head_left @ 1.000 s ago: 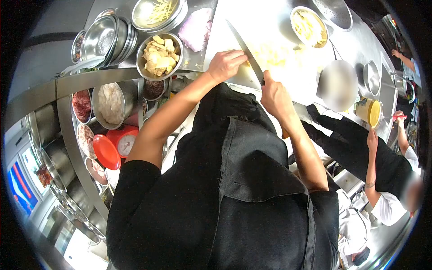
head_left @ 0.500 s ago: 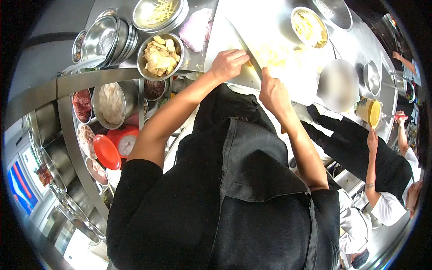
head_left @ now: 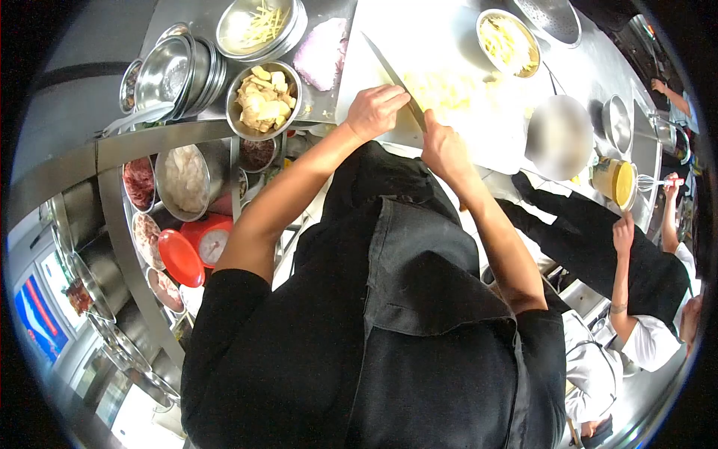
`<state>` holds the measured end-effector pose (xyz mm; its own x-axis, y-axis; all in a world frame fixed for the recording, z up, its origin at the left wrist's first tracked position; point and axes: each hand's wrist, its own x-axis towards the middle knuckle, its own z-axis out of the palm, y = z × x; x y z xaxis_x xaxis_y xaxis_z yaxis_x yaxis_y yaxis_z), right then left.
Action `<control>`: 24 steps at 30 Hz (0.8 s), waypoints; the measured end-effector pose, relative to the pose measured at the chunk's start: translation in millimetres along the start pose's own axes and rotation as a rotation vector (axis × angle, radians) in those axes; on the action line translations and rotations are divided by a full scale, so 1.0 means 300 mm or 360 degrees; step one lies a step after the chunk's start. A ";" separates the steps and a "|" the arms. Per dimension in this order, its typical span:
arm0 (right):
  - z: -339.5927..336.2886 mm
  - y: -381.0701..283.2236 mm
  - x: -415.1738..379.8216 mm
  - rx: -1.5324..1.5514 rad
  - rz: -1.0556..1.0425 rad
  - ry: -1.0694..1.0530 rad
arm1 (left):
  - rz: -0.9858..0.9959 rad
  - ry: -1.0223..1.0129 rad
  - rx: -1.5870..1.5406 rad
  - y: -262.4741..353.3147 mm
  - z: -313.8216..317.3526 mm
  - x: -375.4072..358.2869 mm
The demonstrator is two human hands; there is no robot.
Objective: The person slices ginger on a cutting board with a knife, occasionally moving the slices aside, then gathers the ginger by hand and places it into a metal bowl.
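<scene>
My right hand grips a long kitchen knife by its handle; the blade slants away to the upper left over a white cutting board. Close beside the blade, the curled fingers of my left hand press down on the board. Whatever lies under those fingertips is hidden. Pale yellow slices are spread on the board to the right of the blade, washed out by glare. A steel bowl of peeled ginger-like chunks stands left of my left hand.
Beyond the board is a bowl of yellow strips. Upper left are another strip bowl, a purplish bundle and stacked steel bowls. Meat bowls fill a lower shelf. At right, a co-worker holds a yellow tub and whisk.
My right hand and the knife have shifted slightly left and up, nearer my left hand. The co-worker's whisk has come away from the yellow tub. The whole view has shifted a little.
</scene>
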<state>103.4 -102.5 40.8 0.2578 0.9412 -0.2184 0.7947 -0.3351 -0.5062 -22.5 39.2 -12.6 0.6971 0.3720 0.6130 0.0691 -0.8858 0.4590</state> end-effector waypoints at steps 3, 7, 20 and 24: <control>0.003 -0.018 0.026 0.0050 0.0054 -0.0008 | -0.0008 0.0018 0.0047 -0.001 -0.002 -0.002; -0.080 0.001 0.022 0.0176 0.0060 -0.0059 | -0.0153 -0.0025 0.0065 -0.001 -0.012 0.001; -0.197 0.016 -0.092 -0.0181 0.0124 0.0424 | -0.0468 0.0194 -0.0096 0.131 -0.102 0.110; -0.191 0.002 -0.116 -0.0085 0.0022 0.0411 | -0.0053 -0.0072 -0.0022 0.204 -0.190 0.194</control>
<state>126.3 -132.8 95.9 0.3950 0.9187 -0.0012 0.8163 -0.3516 -0.4583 -18.3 22.3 87.9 0.7262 0.3877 0.5677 0.0829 -0.8691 0.4876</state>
